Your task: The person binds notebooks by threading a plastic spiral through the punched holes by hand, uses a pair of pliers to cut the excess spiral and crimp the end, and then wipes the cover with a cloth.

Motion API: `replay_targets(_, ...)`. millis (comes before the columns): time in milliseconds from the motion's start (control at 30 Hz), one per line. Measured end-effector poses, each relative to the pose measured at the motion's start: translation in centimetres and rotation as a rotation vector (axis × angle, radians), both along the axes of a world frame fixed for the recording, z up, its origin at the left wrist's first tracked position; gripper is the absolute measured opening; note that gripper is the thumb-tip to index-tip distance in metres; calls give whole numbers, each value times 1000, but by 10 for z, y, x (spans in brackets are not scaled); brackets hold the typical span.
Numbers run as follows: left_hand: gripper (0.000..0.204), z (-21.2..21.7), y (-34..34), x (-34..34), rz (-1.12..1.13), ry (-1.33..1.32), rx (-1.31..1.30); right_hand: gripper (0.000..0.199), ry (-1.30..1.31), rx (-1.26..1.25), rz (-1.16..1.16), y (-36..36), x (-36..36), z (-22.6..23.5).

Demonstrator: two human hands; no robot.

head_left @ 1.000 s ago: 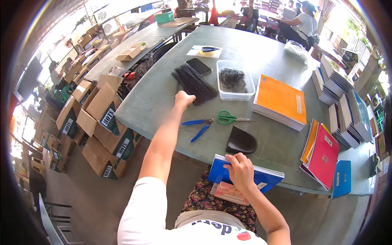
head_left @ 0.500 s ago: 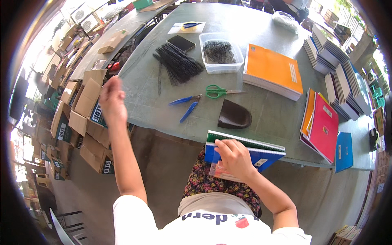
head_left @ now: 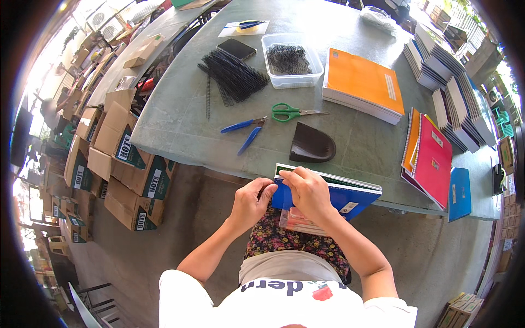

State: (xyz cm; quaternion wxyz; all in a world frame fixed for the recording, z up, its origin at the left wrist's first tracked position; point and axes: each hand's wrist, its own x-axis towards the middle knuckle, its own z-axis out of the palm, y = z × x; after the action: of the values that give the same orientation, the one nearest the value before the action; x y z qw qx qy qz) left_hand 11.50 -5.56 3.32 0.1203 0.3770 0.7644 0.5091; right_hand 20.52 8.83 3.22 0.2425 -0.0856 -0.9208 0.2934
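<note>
A blue-covered notebook (head_left: 350, 201), with white page edges and a green strip along its top, is tilted at the table's near edge over my lap. My right hand (head_left: 309, 191) grips it near its left end, fingers over the top edge. At its left corner my left hand (head_left: 252, 203) is closed in a pinch; whatever it holds is too small to make out. Below the right hand shows a clear packet with pinkish contents (head_left: 303, 223). Just beyond the notebook lies a dark brown curved piece (head_left: 313, 144).
On the table (head_left: 186, 131) lie blue cutters (head_left: 244, 131), green-handled scissors (head_left: 292, 112), black spiral coils (head_left: 232, 75), a phone (head_left: 239, 49), a clear tub of coils (head_left: 292, 82) and an orange notebook stack (head_left: 363, 85). Red notebooks (head_left: 432, 164) lie right; cardboard boxes (head_left: 131, 197) stand left.
My left hand has come from beyond the table's left edge to the notebook's left corner and closed. The right hand still grips the notebook, its fingers slightly higher.
</note>
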Motion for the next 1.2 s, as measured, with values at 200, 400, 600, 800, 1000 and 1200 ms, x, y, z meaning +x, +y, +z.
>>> replay_targets(200, 37, -3, -3, -7, -27, -424, -116, 16, -11, -14, 18, 0, 0, 5)
replay_targets(400, 39, 11, -3, -29, -124, -1448, -89, 15, -41, -31, 23, -2, 1, 7)
replay_targets(600, 40, 4, -2, -38, -249, -1761, -57, 12, 0, 26, 17, -7, 0, 8)
replay_targets(800, 42, 1, -3, -43, -216, -1756, -46, 11, 34, 29, 25, -7, -1, 1)
replay_targets(1000, 44, 3, -6, -40, -272, -1652, -159, 12, 53, 70, 47, -8, 1, 4)
replay_targets(1200, 36, 6, -8, -32, -334, -1199, -143, 14, -19, 33, 16, -5, -2, 5)
